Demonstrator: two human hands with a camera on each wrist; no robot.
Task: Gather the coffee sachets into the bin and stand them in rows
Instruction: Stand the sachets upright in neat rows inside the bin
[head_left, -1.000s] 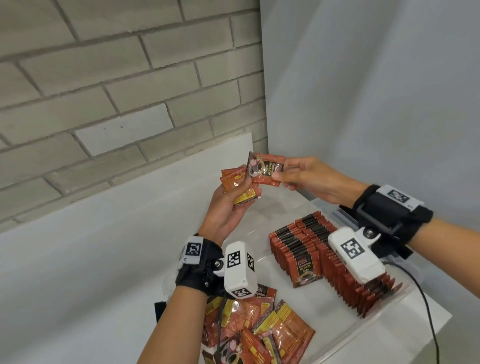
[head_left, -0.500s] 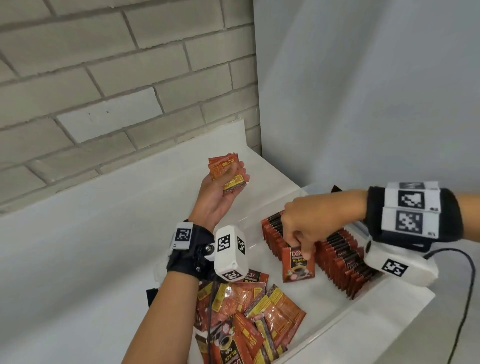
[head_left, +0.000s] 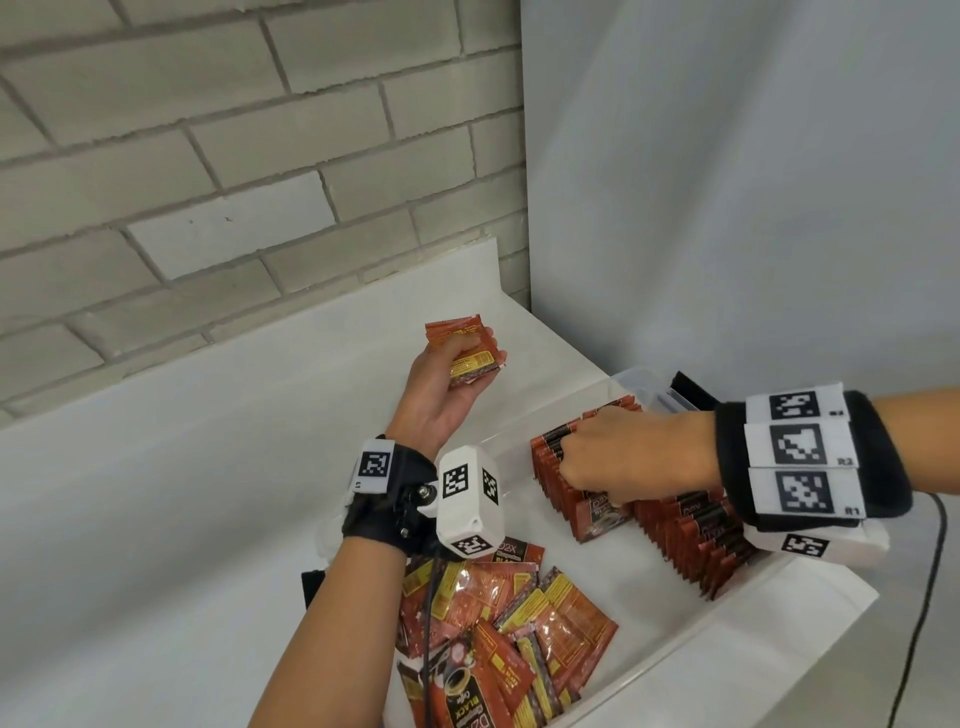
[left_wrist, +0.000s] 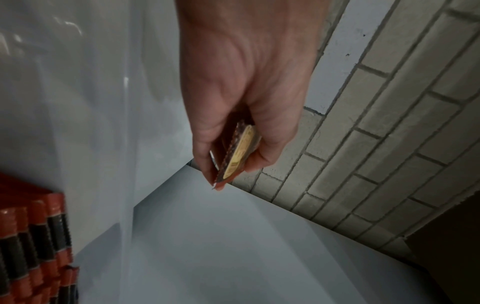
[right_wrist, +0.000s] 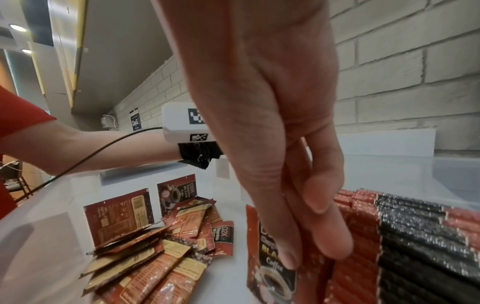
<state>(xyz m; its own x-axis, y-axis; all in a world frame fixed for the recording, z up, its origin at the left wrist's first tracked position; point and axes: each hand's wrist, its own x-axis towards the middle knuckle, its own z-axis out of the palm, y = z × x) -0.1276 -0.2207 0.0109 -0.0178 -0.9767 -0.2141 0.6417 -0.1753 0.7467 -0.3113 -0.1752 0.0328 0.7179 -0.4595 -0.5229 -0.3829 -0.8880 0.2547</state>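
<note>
Sachets (head_left: 602, 514) — two upright rows in one bin (head_left: 810, 587).

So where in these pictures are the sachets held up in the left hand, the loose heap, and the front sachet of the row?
held sachets (head_left: 470, 358), head view, yellow label panel
loose heap (head_left: 519, 613), head view, middle packets
front sachet (right_wrist: 275, 265), right wrist view, printed face
</note>
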